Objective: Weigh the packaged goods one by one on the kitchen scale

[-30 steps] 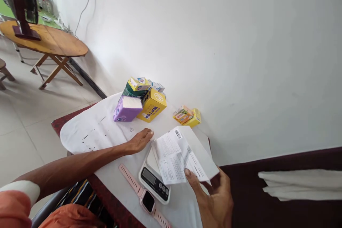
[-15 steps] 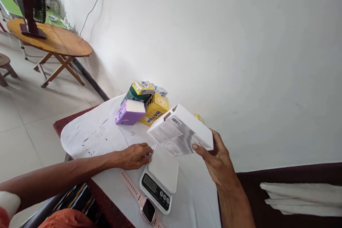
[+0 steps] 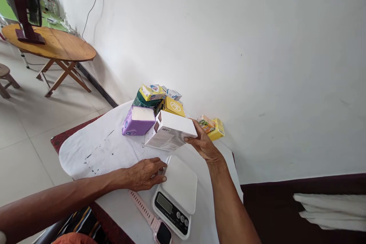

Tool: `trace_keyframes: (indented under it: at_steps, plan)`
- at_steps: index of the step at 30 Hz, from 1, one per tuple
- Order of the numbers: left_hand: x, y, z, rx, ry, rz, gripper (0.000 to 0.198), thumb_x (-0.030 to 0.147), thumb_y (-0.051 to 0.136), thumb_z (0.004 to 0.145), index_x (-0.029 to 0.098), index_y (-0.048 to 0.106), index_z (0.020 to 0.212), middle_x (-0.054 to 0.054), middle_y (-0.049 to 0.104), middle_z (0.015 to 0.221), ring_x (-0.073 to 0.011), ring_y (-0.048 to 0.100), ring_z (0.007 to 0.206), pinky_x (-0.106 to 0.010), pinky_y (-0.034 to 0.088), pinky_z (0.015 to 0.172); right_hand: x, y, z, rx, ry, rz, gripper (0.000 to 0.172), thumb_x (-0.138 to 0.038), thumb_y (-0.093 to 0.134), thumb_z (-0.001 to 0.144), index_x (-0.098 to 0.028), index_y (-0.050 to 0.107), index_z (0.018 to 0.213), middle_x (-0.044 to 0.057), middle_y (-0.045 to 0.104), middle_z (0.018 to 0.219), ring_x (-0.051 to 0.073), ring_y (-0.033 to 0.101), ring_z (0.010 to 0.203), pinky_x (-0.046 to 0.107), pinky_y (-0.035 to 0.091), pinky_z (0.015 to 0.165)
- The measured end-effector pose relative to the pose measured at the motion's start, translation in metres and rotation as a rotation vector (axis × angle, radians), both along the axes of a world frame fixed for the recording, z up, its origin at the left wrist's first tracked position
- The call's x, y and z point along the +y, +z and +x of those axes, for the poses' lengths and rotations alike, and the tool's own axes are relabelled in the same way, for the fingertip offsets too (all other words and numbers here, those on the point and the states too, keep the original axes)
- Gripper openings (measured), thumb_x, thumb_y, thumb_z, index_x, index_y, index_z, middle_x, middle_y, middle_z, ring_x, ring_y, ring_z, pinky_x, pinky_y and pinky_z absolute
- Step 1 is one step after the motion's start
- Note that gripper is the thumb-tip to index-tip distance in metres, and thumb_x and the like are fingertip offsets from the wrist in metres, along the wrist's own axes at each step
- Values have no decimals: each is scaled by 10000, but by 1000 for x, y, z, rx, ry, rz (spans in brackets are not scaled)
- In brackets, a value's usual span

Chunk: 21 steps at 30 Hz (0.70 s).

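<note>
Two bare hands: both in view over the white cloth.
Right hand: fingers closed on the right end of the white box, thumb on its printed face, the others partly hidden behind.
White box: shifted off the scale toward the wall side within the last second; now held just in front of the yellow box with round logo and beside the purple tissue pack. Whether its base is rested on the cloth cannot be told.
Digital kitchen scale: plate uncovered by that move, so nothing of the box is borne by it now; no reading can be made out on the display.
Left hand: fingers loosely bent, thumb apart, nothing gripped; brought in to the plate's left edge, contact not certain.
Pink smartwatch: left lying just beside the scale.
</note>
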<state>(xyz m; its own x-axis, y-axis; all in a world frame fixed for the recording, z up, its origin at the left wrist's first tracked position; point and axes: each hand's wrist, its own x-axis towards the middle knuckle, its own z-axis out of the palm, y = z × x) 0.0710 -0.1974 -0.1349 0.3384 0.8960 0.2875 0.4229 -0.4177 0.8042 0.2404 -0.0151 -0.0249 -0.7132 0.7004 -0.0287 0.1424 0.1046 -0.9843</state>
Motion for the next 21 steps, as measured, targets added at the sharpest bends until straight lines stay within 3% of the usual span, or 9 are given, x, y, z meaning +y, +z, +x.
trace_keyframes:
  at_steps: [8,13,18,21]
  plan:
    - [1,4,1,-35,-12,-79,342,402,433,1039,179,532,1280,-85,610,1077,-215,638,937,-362,507,884,0,-16,-1,108,-60,26,707,-257,869,654,-308,596,1304,17,605,1409,235,557,1270,360,484,1028]
    - [3,8,1,-70,-17,-130,321,425,415,1047,206,555,1236,-62,607,1067,-197,624,920,-340,496,859,-1,-26,14,76,-107,70,754,-323,872,654,-314,586,1351,42,600,1413,228,573,1253,382,499,1022]
    - [7,8,3,-52,20,-150,328,422,394,1055,236,524,1291,-59,620,1111,-205,620,964,-348,494,877,40,-48,53,-109,-652,238,625,-519,871,564,-189,683,1059,114,711,1080,282,666,1023,457,572,868]
    - [9,9,5,-57,31,-168,325,408,382,1061,254,500,1322,-57,624,1126,-210,621,999,-354,495,900,78,-67,60,-176,-898,342,673,-584,793,644,-180,594,1144,130,655,1134,303,627,1087,499,545,913]
